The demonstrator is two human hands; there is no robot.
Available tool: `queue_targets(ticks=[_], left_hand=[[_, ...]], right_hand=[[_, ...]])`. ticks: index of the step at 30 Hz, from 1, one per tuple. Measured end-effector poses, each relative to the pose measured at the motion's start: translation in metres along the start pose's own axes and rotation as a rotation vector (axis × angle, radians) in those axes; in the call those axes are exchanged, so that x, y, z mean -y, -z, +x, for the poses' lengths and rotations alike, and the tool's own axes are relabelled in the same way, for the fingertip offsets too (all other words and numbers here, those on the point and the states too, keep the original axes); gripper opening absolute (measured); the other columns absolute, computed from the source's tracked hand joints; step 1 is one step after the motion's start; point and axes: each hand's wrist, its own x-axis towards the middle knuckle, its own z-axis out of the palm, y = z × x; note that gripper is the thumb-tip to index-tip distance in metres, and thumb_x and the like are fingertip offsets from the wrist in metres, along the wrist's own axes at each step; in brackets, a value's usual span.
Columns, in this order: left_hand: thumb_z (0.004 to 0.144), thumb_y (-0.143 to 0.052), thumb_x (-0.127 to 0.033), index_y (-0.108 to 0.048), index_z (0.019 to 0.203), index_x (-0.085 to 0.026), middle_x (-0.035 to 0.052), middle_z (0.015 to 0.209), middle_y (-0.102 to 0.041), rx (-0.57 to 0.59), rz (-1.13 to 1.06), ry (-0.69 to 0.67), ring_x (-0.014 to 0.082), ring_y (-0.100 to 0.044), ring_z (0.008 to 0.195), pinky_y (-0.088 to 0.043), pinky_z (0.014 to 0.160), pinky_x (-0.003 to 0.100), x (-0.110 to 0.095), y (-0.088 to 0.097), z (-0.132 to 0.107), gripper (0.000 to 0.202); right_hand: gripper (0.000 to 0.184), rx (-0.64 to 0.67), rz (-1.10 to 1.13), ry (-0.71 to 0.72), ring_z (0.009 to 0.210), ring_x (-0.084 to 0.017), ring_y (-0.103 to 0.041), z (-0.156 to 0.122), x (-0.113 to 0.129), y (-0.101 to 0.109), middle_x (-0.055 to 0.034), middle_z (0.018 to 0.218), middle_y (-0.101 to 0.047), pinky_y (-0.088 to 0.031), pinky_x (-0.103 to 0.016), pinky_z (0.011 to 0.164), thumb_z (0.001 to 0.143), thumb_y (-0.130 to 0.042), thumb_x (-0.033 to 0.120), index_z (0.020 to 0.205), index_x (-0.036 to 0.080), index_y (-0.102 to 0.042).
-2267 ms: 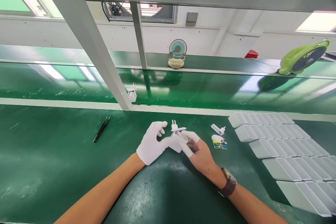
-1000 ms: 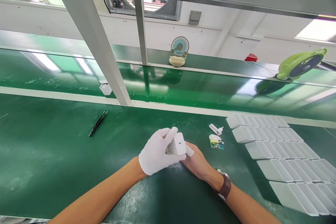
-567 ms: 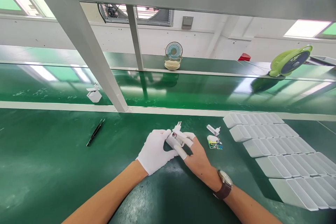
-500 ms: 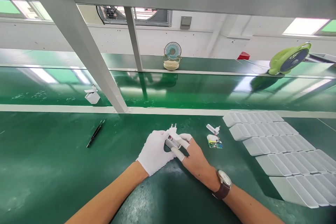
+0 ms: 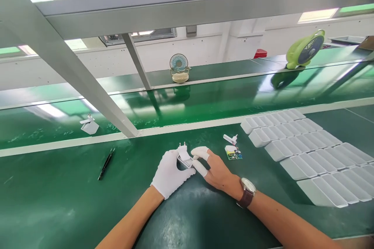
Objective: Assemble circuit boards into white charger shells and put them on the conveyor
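My left hand [image 5: 169, 173], in a white glove, is closed around a small white plug adapter [image 5: 184, 157] with two pins pointing up. My right hand [image 5: 214, 169], bare but with white finger cots on the thumb and forefinger, pinches the same adapter from the right. Both hands rest low over the green bench mat [image 5: 58, 202]. A brown-strapped watch [image 5: 247, 196] sits on my right wrist. Just right of my hands lie a small green circuit board [image 5: 233, 153] and a white plug part [image 5: 230, 139].
Rows of white casings [image 5: 304, 151] cover the mat at right. Black tweezers [image 5: 106, 163] lie at left. Another white adapter [image 5: 89, 125] sits on the green conveyor belt [image 5: 204, 105] behind a slanted grey frame post [image 5: 87, 85]. Two small fans [image 5: 179, 68] [image 5: 305, 48] stand beyond.
My hands turned the adapter over, casing face up and then pins up, and kept hold of it. The view tilted and shifted; the adapter on the belt moved left.
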Motion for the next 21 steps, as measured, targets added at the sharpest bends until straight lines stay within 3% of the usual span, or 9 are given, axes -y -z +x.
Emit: queue_targets(ticks=[3,6,9,11,16,21], left_hand=[[0.079,-0.074,-0.035,-0.059,0.127,-0.025,0.0044,0.106,-0.066,-0.024,-0.038,0.014,0.0239,-0.062,0.094,-0.05,0.083,0.039,0.004,0.0,0.0,0.051],[0.085,-0.068,-0.033,-0.042,0.148,-0.024,0.0104,0.126,-0.063,-0.041,-0.095,0.042,0.0255,-0.063,0.107,-0.051,0.09,0.041,0.01,-0.002,0.001,0.068],[0.079,-0.074,-0.036,-0.032,0.154,-0.02,0.0159,0.142,-0.056,-0.044,-0.12,0.098,0.0297,-0.058,0.126,-0.047,0.103,0.045,0.015,-0.004,0.003,0.088],[0.076,-0.077,-0.037,-0.037,0.152,-0.02,0.0151,0.139,-0.06,-0.051,-0.103,0.139,0.0303,-0.06,0.125,-0.047,0.104,0.045,0.014,-0.005,0.005,0.087],[0.085,-0.065,-0.05,-0.068,0.113,-0.023,0.0054,0.104,-0.074,-0.059,-0.008,0.186,0.0263,-0.07,0.095,-0.052,0.086,0.04,0.007,0.0,0.018,0.039],[0.082,-0.068,-0.054,-0.071,0.104,-0.021,0.0028,0.091,-0.075,-0.101,0.059,0.219,0.0244,-0.069,0.086,-0.05,0.081,0.035,0.011,0.026,0.078,0.039]], right_hand=[[0.031,-0.025,-0.061,0.015,0.105,-0.024,-0.068,-0.001,-0.004,0.004,-0.0105,0.114,-0.069,-0.058,-0.041,0.092,0.103,-0.049,0.024,0.132,0.024,-0.059],[0.029,0.067,-0.081,0.102,0.105,-0.024,-0.068,-0.004,-0.004,0.001,-0.0105,0.113,-0.071,-0.056,-0.041,0.093,0.103,-0.049,0.026,0.13,0.023,-0.061],[0.028,0.157,-0.08,0.215,0.107,-0.023,-0.067,-0.006,0.001,-0.002,-0.009,0.114,-0.072,-0.054,-0.039,0.095,0.104,-0.051,0.029,0.129,0.024,-0.062],[0.026,0.149,-0.124,0.231,0.105,-0.023,-0.067,-0.006,0.004,-0.003,-0.0088,0.111,-0.073,-0.053,-0.039,0.095,0.104,-0.05,0.03,0.125,0.023,-0.064],[0.023,0.1,-0.284,0.221,0.087,-0.025,-0.065,-0.009,-0.001,-0.007,-0.0104,0.096,-0.073,-0.052,-0.039,0.083,0.103,-0.048,0.03,0.11,0.019,-0.067],[0.021,0.177,-0.349,0.33,0.094,-0.024,-0.061,-0.014,-0.006,-0.012,-0.0105,0.104,-0.071,-0.049,-0.038,0.086,0.101,-0.051,0.027,0.11,0.016,-0.066]])
